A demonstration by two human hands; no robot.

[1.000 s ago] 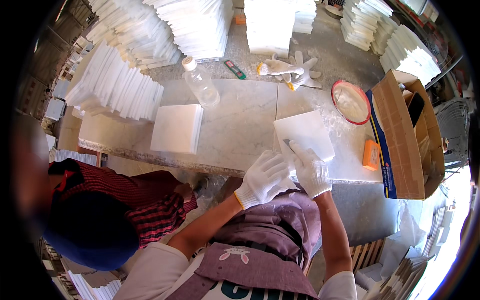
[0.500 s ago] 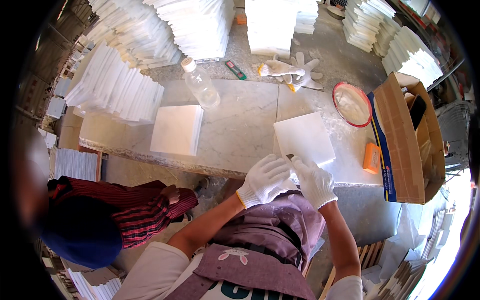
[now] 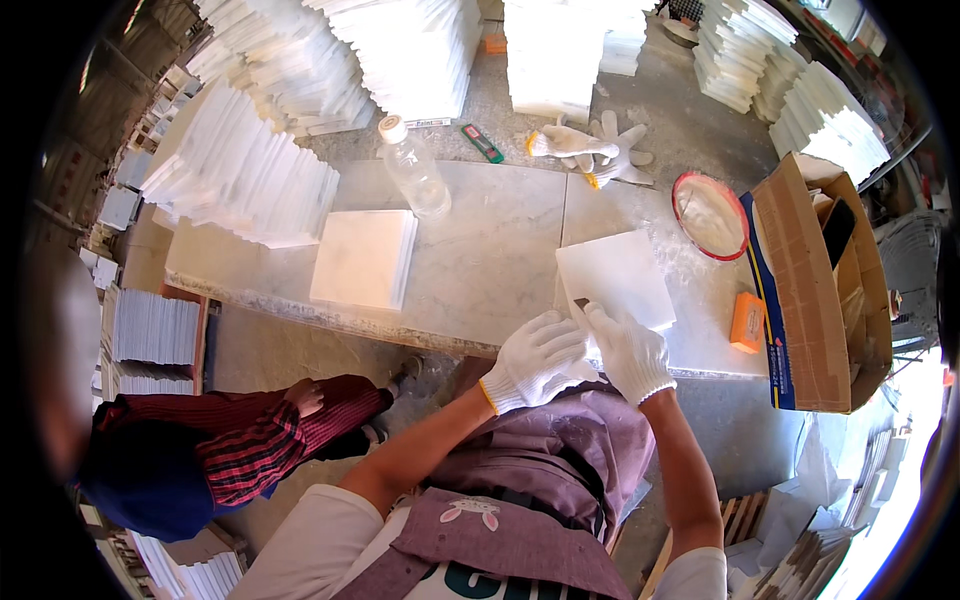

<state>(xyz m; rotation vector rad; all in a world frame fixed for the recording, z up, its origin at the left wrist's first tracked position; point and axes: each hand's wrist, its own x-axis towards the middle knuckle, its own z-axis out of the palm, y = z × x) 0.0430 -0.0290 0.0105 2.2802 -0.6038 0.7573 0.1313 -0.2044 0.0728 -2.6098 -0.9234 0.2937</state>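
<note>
A square white tile (image 3: 620, 278) lies on the table in front of me, its near edge by the table's front edge. My left hand (image 3: 540, 362), in a white knit glove, is closed at the tile's near left corner, fingers held together; the thumb side is partly hidden. Also gloved, my right hand (image 3: 630, 352) reaches over the tile's near edge. Its fingers pinch a small dark flat piece (image 3: 582, 303) against the tile's left edge; most of the piece is covered, so its kind cannot be told.
Left are a short tile stack (image 3: 360, 258), a clear bottle (image 3: 415, 178) and a tile row (image 3: 235, 165). Spare gloves (image 3: 590, 150) and a green cutter (image 3: 482, 143) lie behind; right are a red-rimmed bowl (image 3: 710, 215), orange box (image 3: 746, 322) and carton (image 3: 820, 290). A person (image 3: 250, 450) stands left.
The view has shifted slightly, so the tabletop things appear a little farther right. The dark piece is slightly farther up along the tile's left edge. The person on the left has moved an arm.
</note>
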